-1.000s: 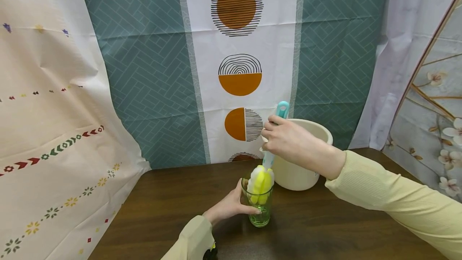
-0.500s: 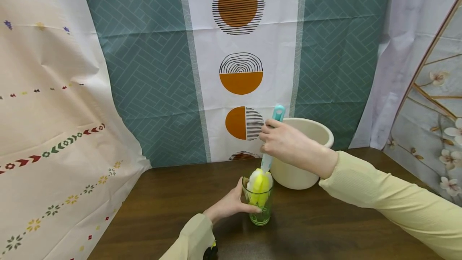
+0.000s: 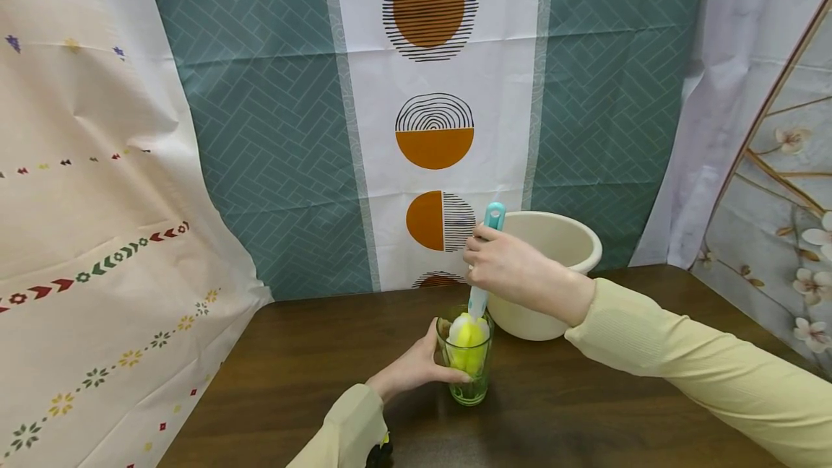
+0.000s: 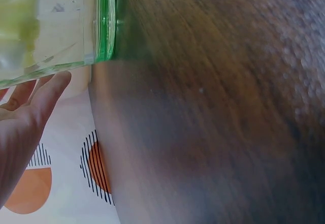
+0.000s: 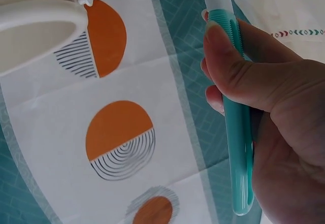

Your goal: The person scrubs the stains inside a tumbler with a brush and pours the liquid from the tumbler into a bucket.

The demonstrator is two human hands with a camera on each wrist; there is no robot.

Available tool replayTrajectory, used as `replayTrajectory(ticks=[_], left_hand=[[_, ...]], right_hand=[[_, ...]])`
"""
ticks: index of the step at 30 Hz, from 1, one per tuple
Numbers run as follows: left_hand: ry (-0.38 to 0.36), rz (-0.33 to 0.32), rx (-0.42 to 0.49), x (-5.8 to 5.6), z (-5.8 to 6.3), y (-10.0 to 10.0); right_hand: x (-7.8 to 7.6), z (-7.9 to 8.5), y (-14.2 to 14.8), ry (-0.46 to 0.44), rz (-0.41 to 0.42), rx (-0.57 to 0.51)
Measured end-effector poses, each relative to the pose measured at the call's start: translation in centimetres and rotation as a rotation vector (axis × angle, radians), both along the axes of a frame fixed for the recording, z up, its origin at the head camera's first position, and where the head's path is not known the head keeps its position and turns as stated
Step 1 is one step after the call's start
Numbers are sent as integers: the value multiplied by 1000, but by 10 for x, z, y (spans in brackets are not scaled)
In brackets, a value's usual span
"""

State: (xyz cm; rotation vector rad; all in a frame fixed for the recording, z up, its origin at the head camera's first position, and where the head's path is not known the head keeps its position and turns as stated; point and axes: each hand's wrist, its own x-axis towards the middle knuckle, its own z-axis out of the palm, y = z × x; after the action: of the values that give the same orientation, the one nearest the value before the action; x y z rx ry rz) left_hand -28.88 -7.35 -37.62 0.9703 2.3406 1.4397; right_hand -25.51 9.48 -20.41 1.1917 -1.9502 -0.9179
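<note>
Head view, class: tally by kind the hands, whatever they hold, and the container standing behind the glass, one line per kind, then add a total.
Hands: 2 (left hand, right hand)
Green-tinted drinking glass: 1
Sponge-headed cleaning brush: 1
Cream bucket: 1
Total: 5

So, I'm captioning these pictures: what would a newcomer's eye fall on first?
Probably the yellow-and-white sponge brush, low in the head view: its head sits in the green glass held by the left hand, while the right hand grips its turquoise handle. Next, perhaps, the orange prints down the middle of the backdrop, then the cream bucket behind and right of the glass.
</note>
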Motion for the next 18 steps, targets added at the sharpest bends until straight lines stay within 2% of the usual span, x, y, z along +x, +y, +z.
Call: replayTrajectory(ticks=[2, 8, 13, 18], left_hand=[[-8, -11, 16, 3, 3, 0], [-12, 13, -1, 6, 7, 0], [0, 16, -7, 6, 7, 0], [-18, 6, 0, 6, 8, 0]], right_hand=[[-1, -2, 0, 1, 0, 8], [-4, -8, -1, -3, -27, 44], [-6, -13, -2, -23, -32, 51], [-8, -17, -3, -25, -26, 51]])
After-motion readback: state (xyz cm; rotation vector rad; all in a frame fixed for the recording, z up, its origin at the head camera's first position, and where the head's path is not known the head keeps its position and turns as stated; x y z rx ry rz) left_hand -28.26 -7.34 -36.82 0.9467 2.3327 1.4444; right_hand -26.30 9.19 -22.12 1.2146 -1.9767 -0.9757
